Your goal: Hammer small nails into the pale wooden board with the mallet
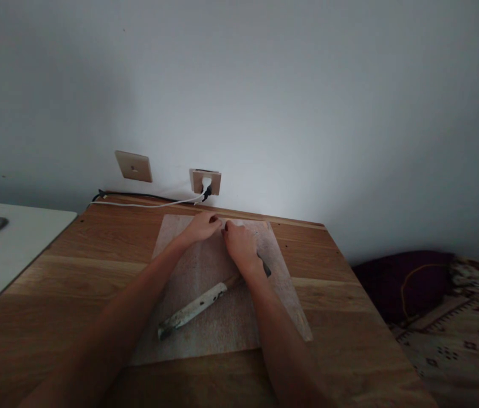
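Pinching the far edge of a pale translucent paper sheet (222, 323) on a wooden table (95, 266).
Both left hand (200, 226) and right hand (239, 246) close fingertips on that edge; a white-stained hammer (192, 310) lying on the sheet beneath the right wrist could tear it if lifted.

A hammer (197, 309) lies on a sheet (222, 334) on the table (95, 266), the wall socket (206, 182) behind them.

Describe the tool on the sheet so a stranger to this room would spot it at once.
On the wooden table by the wall lies a pale sheet. The tool lies slantwise on it, passing under the right hand. Its white-smeared handle and dark end mark it out.
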Tool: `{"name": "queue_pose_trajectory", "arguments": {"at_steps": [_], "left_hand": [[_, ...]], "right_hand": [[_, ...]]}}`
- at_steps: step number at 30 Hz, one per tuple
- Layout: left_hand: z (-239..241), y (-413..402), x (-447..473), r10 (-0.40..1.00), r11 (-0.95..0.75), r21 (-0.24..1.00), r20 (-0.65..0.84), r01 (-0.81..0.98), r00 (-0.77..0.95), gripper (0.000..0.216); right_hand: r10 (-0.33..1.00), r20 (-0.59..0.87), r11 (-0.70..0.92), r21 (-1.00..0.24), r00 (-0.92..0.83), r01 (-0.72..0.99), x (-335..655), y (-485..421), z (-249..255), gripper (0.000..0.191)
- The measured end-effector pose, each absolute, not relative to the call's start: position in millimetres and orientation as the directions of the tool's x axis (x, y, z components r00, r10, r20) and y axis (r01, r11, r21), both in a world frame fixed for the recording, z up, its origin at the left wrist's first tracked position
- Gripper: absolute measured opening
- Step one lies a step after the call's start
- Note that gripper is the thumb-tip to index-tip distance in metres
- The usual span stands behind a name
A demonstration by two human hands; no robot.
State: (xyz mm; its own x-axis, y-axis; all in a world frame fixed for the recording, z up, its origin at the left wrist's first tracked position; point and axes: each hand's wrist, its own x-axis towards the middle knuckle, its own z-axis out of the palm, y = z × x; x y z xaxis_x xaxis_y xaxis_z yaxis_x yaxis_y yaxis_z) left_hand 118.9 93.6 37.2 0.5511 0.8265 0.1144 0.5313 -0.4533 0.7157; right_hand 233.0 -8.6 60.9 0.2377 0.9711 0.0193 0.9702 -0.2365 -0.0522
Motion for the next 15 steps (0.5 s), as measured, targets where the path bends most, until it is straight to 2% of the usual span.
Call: {"name": "queue_pose_trajectory", "arguments": {"at_steps": [3,6,9,15], "left_hand": [[42.0,90.3,117.3,0.827,-0.246,0.882,-0.024,0.401,0.561,0.022],[43.3,87.3,114.5,0.786,0.029,0.969,-0.174,0.245,0.593,0.019],[40.7,86.4,115.8,0.756,0.231,0.963,-0.266,0.136,0.598,0.020],[36.5,84.2,122.1,0.681,0.387,0.922,-0.290,0.006,0.672,0.045]], "right_hand": [[0.972,0.032,-0.231,-0.037,0.232,0.972,232.2,-8.7,60.3,0.024],[0.968,0.054,-0.242,-0.056,0.244,0.969,231.6,-7.8,62.4,0.028],[0.963,0.111,-0.228,-0.143,0.244,0.963,231.8,-7.4,70.0,0.027],[0.974,0.171,-0.095,-0.291,0.150,0.952,231.7,-8.0,85.4,0.027]]}}
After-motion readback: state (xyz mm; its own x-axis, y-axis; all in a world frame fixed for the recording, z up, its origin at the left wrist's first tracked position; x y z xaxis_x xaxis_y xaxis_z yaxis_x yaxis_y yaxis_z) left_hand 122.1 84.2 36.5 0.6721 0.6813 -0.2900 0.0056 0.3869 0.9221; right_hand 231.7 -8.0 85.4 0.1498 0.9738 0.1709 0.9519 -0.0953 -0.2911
